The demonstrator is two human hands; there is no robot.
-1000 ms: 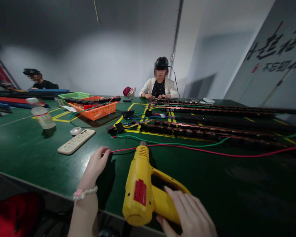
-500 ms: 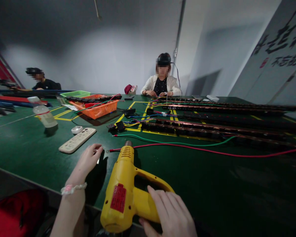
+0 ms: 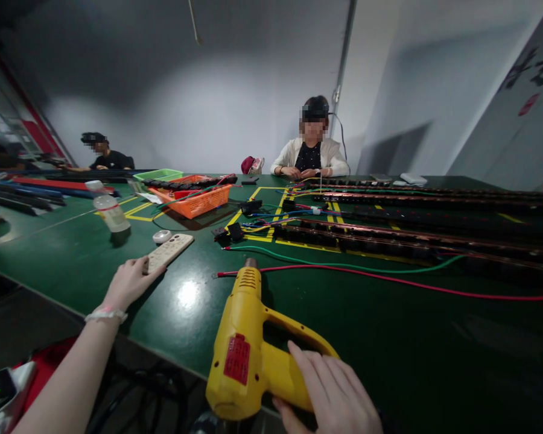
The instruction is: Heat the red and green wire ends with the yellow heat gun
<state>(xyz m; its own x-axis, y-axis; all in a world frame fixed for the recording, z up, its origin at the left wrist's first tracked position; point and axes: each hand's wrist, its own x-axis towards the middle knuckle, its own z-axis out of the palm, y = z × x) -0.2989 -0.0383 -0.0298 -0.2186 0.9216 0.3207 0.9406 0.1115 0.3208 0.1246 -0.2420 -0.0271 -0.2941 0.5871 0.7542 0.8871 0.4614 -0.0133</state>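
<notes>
Lying on the near edge of the green table (image 3: 72,253): yellow heat gun (image 3: 248,343), nozzle aimed far, toward the red wire (image 3: 389,278). Right hand (image 3: 332,395) wraps its handle. Left hand (image 3: 129,280), fingers loosely extended, touches the near end of the white remote (image 3: 169,251). Bottle (image 3: 110,208) far left.

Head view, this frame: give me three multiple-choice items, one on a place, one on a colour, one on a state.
1. The left hand touches:
A. orange basket
B. white remote control
C. plastic bottle

2. The heat gun body is:
A. blue
B. yellow
C. grey

3. The right hand:
A. rests on the heat gun's handle
B. lifts the red wire
C. lies flat on the green table

Answers: 1 B, its fingers reach the remote's near end. 2 B, the casing is yellow with a red label. 3 A, its fingers lie over the handle.
</notes>
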